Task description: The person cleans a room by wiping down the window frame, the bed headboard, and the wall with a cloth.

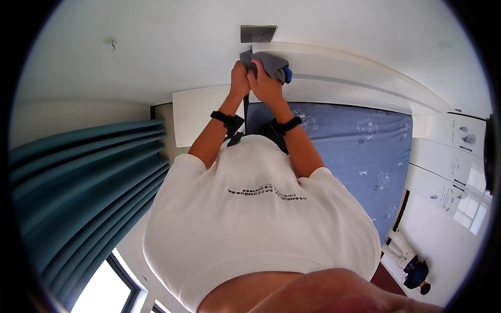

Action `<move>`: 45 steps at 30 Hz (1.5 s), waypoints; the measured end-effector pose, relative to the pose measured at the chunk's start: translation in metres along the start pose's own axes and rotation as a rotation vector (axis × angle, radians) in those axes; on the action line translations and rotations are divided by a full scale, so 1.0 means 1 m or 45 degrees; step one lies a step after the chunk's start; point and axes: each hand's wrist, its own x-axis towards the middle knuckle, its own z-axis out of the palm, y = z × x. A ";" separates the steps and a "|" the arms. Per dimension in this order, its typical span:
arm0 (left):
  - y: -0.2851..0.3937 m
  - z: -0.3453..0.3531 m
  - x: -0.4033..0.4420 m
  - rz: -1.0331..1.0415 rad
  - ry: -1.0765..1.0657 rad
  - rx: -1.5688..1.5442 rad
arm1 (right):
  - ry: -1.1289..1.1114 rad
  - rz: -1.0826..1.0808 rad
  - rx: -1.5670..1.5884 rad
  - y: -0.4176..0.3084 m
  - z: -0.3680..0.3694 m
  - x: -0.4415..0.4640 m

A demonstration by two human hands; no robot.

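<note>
A grey cloth (271,63) with a bright blue part (287,74) at its right end is bunched up in front of the white headboard. My right hand (266,83) grips the cloth with its fingers bent over the near side. Just beside it, my left hand (239,82) is closed at the cloth's left edge, its fingertips partly hidden. Both hands are close together, and black bands circle both wrists. Whether the cloth touches the headboard I cannot tell.
A dark panel (258,34) sits on the wall beyond my hands. The white headboard (355,70) runs rightward above a blue-sheeted bed (355,151). A white cabinet top (198,115) stands left, near teal curtains (88,182). Another person (416,271) appears at lower right, near white wardrobe doors (443,182).
</note>
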 end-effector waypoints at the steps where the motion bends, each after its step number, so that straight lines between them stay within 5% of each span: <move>1: 0.011 0.001 -0.003 -0.156 0.119 0.052 | 0.047 0.067 0.060 -0.003 -0.004 -0.004; 2: 0.021 0.001 -0.006 -0.092 0.191 0.003 | -0.052 0.248 0.055 -0.004 -0.008 -0.006; 6: 0.067 0.005 -0.011 0.184 0.445 0.011 | 0.082 0.164 -0.133 0.024 -0.045 0.010; 8: 0.072 0.006 -0.013 0.274 0.393 0.031 | 0.326 0.118 -0.145 0.039 -0.054 0.016; 12: 0.066 0.012 -0.009 0.481 0.235 0.140 | 0.360 0.108 -0.198 0.048 -0.044 0.004; 21: 0.060 0.002 0.006 0.652 -0.001 0.513 | -0.597 0.654 0.001 0.099 0.032 -0.049; 23: 0.071 0.000 0.013 0.733 0.015 0.579 | -0.921 0.882 0.334 0.129 0.060 -0.057; 27: 0.069 -0.002 0.030 0.853 -0.058 0.540 | -0.507 0.719 0.276 0.122 0.040 -0.048; 28: 0.069 -0.003 0.032 0.852 -0.064 0.545 | -0.327 0.869 0.511 0.122 0.030 -0.044; 30: 0.068 -0.006 0.033 0.787 -0.095 0.467 | -0.124 1.026 0.742 0.116 0.006 -0.036; 33: 0.059 -0.009 0.029 0.743 -0.003 0.435 | 0.299 0.811 0.298 0.099 -0.046 -0.004; 35: 0.054 -0.007 0.025 0.728 0.018 0.407 | 0.507 0.336 -0.152 0.094 -0.066 0.010; 42: 0.031 0.007 0.007 0.274 0.238 0.038 | 0.158 -0.038 -0.402 0.031 -0.045 0.035; 44: 0.024 0.000 0.002 -0.318 0.026 -0.237 | 0.268 -0.214 -0.340 0.015 -0.029 0.035; 45: 0.022 0.002 0.002 -0.326 0.033 -0.243 | 0.258 -0.220 -0.342 0.017 -0.029 0.033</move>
